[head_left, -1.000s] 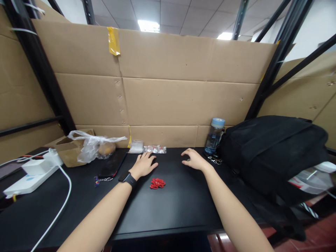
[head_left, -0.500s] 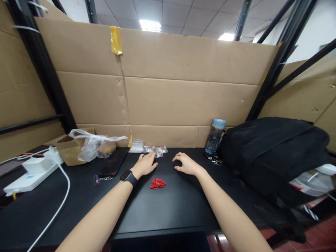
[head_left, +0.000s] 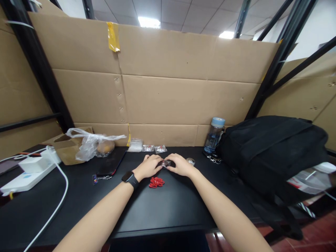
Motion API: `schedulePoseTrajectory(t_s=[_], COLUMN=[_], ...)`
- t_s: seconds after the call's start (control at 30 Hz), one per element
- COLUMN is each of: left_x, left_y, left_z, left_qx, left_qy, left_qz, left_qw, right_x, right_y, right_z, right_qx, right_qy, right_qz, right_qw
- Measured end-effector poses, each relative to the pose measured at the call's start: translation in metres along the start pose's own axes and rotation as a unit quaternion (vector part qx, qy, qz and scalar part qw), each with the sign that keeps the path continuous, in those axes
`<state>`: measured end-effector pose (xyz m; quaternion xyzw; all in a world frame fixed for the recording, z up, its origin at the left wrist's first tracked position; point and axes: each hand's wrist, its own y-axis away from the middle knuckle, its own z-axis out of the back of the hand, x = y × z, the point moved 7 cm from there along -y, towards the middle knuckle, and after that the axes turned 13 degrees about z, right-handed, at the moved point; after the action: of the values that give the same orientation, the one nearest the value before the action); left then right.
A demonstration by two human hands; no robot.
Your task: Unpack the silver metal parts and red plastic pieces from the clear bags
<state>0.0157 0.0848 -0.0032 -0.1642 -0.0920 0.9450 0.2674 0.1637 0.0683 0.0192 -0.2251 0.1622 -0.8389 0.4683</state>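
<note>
In the head view my left hand (head_left: 149, 166) and my right hand (head_left: 181, 165) meet over the black table, fingers closed on a small clear plastic packet (head_left: 165, 163) between them. What lies inside the packet is too small to make out. Just beyond my right wrist is a small shiny, clear round item (head_left: 190, 161). A little heap of red cord-like pieces (head_left: 156, 182) lies nearer, below my left hand. Two similar clear packets with red bits (head_left: 160, 149) rest by the cardboard wall, beside a stack of clear bags (head_left: 135, 145).
To the left are a power strip (head_left: 28, 180) with a white cable, a paper bag (head_left: 68, 150), a knotted plastic bag (head_left: 88, 148) and a dark flat case (head_left: 111, 162). At the right stand a water bottle (head_left: 214, 136) and a black backpack (head_left: 270, 157).
My hands have come together, and a clear packet from near my left hand is now between them. The shiny round item now shows beyond my right hand.
</note>
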Motion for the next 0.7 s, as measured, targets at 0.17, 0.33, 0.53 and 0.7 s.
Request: schedulePoseTrajectory(t_s=[0.17, 0.33, 0.53, 0.7], left_x=[-0.010, -0.008, 0.006, 0.010], left_y=[-0.001, -0.001, -0.003, -0.002], left_z=[0.010, 0.012, 0.001, 0.000], left_qx=[-0.013, -0.034, -0.027, -0.021], left_qy=[0.041, 0.060, 0.061, 0.055], left_qz=[0.000, 0.033, 0.099, 0.105], left_qw=[0.999, 0.997, 0.993, 0.993], right_x=[0.002, -0.016, -0.043, -0.050], right_y=[-0.005, -0.001, 0.013, 0.017], right_z=[0.004, 0.008, 0.016, 0.025], right_qx=[-0.041, -0.126, -0.219, -0.293], right_qy=[-0.017, -0.072, -0.167, -0.213], right_qz=[-0.015, -0.104, -0.212, -0.240], right_qw=[0.999, 0.984, 0.938, 0.901])
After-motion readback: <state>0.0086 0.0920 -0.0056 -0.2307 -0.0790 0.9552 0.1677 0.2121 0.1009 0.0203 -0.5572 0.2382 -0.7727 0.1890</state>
